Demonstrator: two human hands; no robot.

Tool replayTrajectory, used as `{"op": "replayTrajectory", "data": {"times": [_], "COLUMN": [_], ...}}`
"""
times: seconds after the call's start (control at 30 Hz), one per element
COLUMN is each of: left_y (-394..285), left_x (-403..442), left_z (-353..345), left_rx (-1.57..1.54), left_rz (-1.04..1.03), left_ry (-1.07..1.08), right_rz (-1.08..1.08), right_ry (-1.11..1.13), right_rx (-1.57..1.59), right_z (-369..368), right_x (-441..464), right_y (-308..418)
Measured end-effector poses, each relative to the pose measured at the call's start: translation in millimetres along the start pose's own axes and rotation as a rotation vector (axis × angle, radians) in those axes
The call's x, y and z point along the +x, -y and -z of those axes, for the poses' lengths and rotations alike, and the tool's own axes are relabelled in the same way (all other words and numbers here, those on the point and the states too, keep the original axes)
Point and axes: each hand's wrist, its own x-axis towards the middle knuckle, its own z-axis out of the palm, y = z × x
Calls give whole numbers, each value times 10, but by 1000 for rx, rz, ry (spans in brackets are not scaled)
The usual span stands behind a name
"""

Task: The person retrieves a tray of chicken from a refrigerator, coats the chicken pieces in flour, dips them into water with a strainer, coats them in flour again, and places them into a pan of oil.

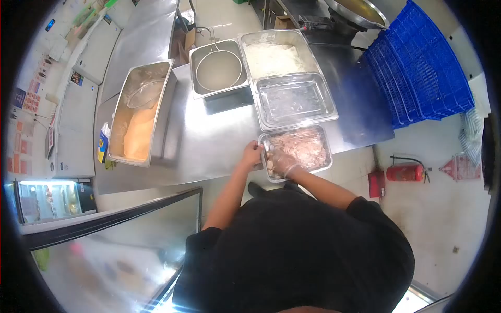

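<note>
A metal tray [328, 151] holding pale pinkish strips of food [301, 147], perhaps raw meat, sits at the table's front edge, close to my body. My left hand [252, 155] is bare and closed at the tray's left rim. Inside the tray's left part is my right hand [283, 162], in a clear plastic glove, its fingers curled down among the food. What those fingers pinch is hidden. Touching the tray's far side is a shallow metal pan [296, 99] with a thin whitish residue. Behind that stands a pan [243, 39] of white powder.
A deep pan [169, 78] at left holds orange powder and a sieve [146, 94]. Another strainer [219, 70] rests over a pan [194, 78] at the back. Blue stacked crates [422, 68] stand at right, with a fire extinguisher [405, 172] below them. A glass-topped unit [120, 250] is at lower left.
</note>
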Motion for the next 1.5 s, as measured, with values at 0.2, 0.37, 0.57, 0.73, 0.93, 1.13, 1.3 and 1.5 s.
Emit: {"op": "replayTrajectory", "data": {"times": [0.2,0.37,0.57,0.73,0.93,1.13,1.3,1.5], "left_y": [-8,-31,-79,-119,-118,0,181,113], "left_x": [-83,-103,-145,-212,-195,-91,-42,-84], "left_z": [-19,-5,-25,-47,-64,-25,-67,-150], "left_rx": [-19,-91,-133,-145,-171,-126,-18,-42], "left_rz": [-71,-38,9,-9,-84,-13,-116,-76], "left_ry": [-66,-55,-61,-54,-7,-22,-134,-210], "right_rz": [-345,-408,-287,-246,228,861,881,816], "right_ry": [15,173,116,151,289,87,238,387], "right_rx": [605,1217,1393,1565,1419,1487,1533,1521], "right_z": [90,386,1329,2332,3521,3479,3673,3935], "right_x": [44,-28,-240,-515,-881,-653,-595,-416], "right_y": [-303,-545,-90,484,961,1104,920,566]}}
